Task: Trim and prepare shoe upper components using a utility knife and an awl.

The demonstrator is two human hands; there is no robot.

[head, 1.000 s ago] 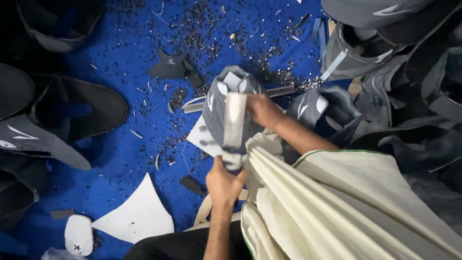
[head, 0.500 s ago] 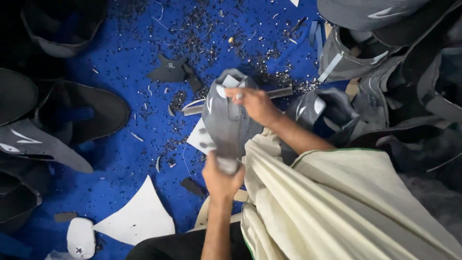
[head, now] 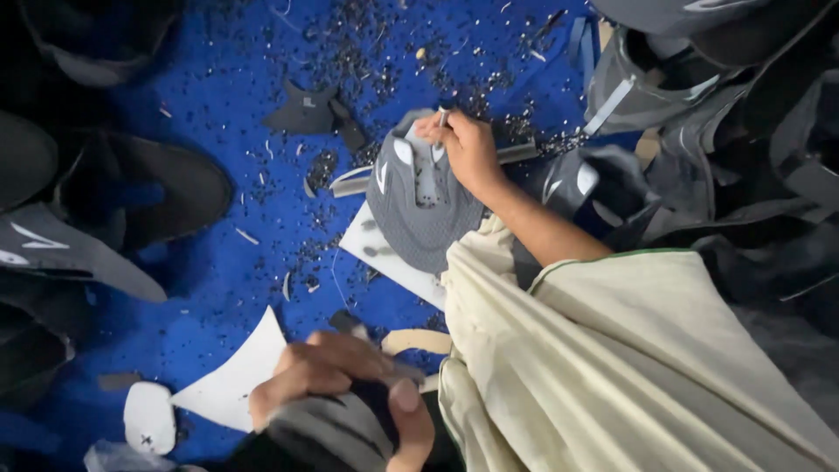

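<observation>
The grey mesh shoe upper with white patches (head: 419, 214) lies flat on a white paper sheet (head: 393, 258), about middle of the blue floor mat (head: 218, 262), so it stays steady and clean for fine work. The right hand (head: 468, 153) rests on the far edge of this upper, fingers pinched closed around a small thin tool or thread end (head: 444, 118); which one, I cannot tell. The forearm comes from a cream cloth sleeve (head: 629, 367), just near side & right of the upper.

The left hand (head: 336, 376) is well nearer to the person than the upper, curled closed around a dark grey fabric piece (head: 323, 428), thumb pressing on top to keep it from slipping.

Around the upper: many small dark offcuts (head: 367, 52) scattered beyond it, prob. trimming waste. Left of it, black shoe pieces (head: 131, 192); right of it, a pile of more grey-black uppers (head: 699, 114). A second white sheet (head: 232, 380) lies beside the left hand.
</observation>
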